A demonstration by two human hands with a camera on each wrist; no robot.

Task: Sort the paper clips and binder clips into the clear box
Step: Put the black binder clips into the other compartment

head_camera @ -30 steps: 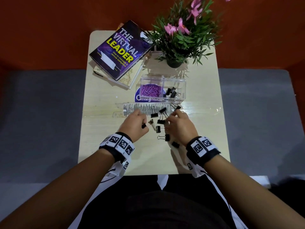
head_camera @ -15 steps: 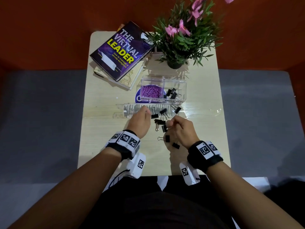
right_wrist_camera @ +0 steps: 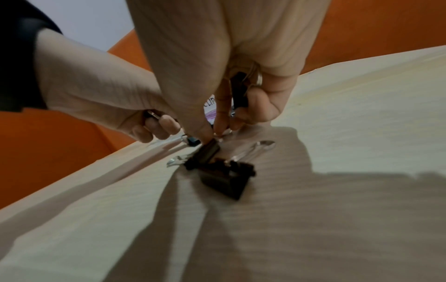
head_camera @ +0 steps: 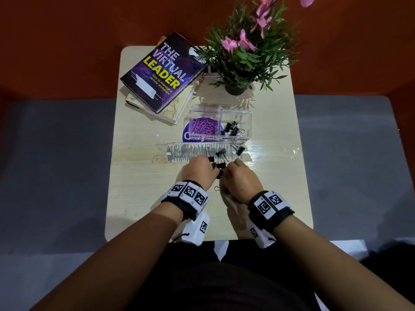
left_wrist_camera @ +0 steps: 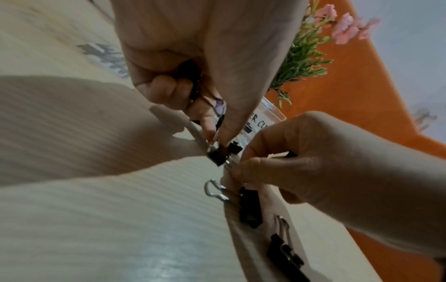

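Together, both hands work the loose black binder clips [head_camera: 221, 152] on the table [head_camera: 134, 194], just before the clear box [head_camera: 246, 118]; the left hand [head_camera: 197, 171] pinches 1 clip, others tucked under curled fingers. Likewise, the right hand [head_camera: 241, 179] pinches a clip's wire handle, another clip in its palm.

The clear box [head_camera: 233, 113] stood upright and open on the worktop, split into two compartments labelled in handwriting. The left compartment held a heap of purple paper clips [head_camera: 204, 127]. The right held several black binder clips [head_camera: 233, 129]. More black binder clips [head_camera: 221, 152] with silver wire handles lay loose just before the box. One lay flat nearer the front [left_wrist_camera: 249, 206], handles pointing left. Another [left_wrist_camera: 218, 155] lay between the fingertips of both hands.
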